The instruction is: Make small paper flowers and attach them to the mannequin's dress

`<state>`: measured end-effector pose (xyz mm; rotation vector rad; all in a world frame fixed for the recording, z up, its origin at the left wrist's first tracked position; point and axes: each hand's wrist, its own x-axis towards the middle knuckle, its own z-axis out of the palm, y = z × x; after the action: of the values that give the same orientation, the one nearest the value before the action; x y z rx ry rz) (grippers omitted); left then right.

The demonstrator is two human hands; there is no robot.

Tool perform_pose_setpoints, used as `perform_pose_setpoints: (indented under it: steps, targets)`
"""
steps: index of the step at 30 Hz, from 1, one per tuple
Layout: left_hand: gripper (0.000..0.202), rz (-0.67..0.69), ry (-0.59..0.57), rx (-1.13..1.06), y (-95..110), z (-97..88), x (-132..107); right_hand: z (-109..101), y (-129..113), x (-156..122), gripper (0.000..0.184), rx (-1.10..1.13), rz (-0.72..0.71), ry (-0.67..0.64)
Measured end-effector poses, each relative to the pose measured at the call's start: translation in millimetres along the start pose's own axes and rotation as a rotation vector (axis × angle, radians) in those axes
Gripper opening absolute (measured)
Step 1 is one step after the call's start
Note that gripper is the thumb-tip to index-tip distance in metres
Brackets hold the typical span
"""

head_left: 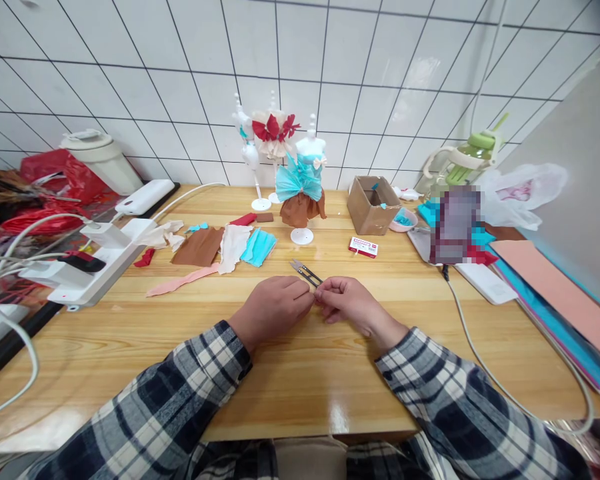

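My left hand (pixel 275 308) and my right hand (pixel 349 303) meet fingertip to fingertip over the middle of the wooden table (pixel 300 373). My right hand's fingers are closed around the handle of small thread snips (pixel 305 272), whose blades point away to the upper left. My left hand is pinched shut against the right one; whatever sits in that pinch is too small to make out. Both sleeves are plaid.
Behind the hands stand small mannequins, one wearing a turquoise and brown paper dress (pixel 300 190). Paper scraps (pixel 220 247) lie at left, with a power strip (pixel 100 257) and cables. A cardboard box (pixel 373 203), a red-and-white packet (pixel 363 247) and stacked coloured sheets (pixel 560 300) are at right.
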<state>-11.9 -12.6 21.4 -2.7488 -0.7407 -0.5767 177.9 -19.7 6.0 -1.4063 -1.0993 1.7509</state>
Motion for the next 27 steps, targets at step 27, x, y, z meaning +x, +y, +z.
perform_pose_setpoints:
  steps: [27]
  targets:
    - [0.024,0.169,-0.058,-0.108,-4,5.4,-1,-23,5,11,0.023,-0.435,-0.301,-0.032]
